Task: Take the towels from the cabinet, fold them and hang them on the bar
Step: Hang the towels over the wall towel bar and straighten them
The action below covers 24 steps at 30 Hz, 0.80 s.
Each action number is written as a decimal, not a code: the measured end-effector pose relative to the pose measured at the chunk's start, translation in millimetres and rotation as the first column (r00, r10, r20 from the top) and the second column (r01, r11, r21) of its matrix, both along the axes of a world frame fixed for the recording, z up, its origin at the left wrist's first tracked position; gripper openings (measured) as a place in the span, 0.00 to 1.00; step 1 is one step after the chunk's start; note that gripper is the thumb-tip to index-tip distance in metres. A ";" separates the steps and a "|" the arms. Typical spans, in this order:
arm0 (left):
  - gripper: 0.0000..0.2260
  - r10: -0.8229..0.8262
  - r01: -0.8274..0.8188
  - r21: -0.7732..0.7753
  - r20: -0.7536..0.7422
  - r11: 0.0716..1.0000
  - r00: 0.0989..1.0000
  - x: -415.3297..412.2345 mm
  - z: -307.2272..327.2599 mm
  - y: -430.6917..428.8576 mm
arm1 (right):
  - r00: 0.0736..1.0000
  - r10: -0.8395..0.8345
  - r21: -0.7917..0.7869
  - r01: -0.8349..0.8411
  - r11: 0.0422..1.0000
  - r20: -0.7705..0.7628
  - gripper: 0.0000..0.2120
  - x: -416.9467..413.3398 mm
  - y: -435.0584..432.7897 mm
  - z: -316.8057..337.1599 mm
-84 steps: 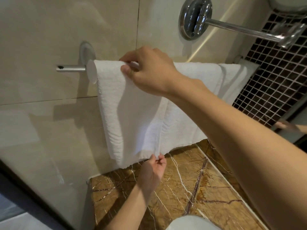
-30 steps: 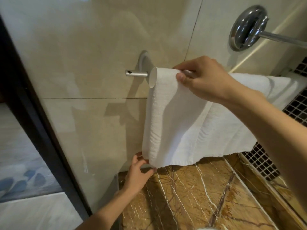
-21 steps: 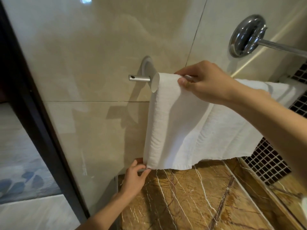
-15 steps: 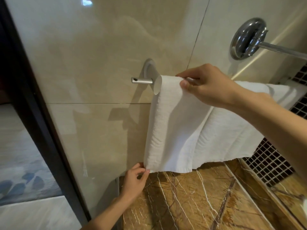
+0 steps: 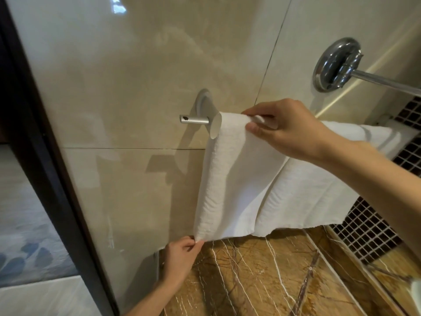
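Head cam: one white towel (image 5: 250,179) with a ribbed, slightly crinkly weave, draped over one matte silver round bar (image 5: 193,119) on the glossy beige wall tiles (image 5: 136,65). Both hands are on it. The right hand (image 5: 289,131) pinches the top fold right at the bar, thumb in front, fingers over. The left hand (image 5: 182,254) pinches the bottom left corner. One shinier chrome rail (image 5: 376,82) with a round mount sits higher up on the right. There's a brown veined marble ledge (image 5: 262,281) below and a dark mosaic grid (image 5: 369,231) to the right.
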<state>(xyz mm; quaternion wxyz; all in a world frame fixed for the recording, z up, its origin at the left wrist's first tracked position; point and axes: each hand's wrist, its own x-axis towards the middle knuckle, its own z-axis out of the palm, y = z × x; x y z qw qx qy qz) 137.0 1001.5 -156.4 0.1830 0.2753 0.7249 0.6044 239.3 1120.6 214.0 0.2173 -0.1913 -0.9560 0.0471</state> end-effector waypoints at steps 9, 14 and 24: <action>0.17 0.010 -0.010 0.002 0.168 1.000 0.986 -6.9 12.6 7.3 | 0.996 -0.008 0.006 0.007 1.000 0.094 0.18 1.6 8.7 5.5; 0.05 -0.026 0.027 -0.005 0.150 1.000 0.988 -6.8 13.8 8.4 | 0.996 0.015 -0.002 -0.015 1.000 0.083 0.18 3.7 10.7 -4.1; 0.08 -0.042 0.038 0.030 0.165 0.999 0.985 -9.8 26.2 8.0 | 0.997 0.012 0.021 -0.014 1.000 0.073 0.20 5.3 15.6 -4.5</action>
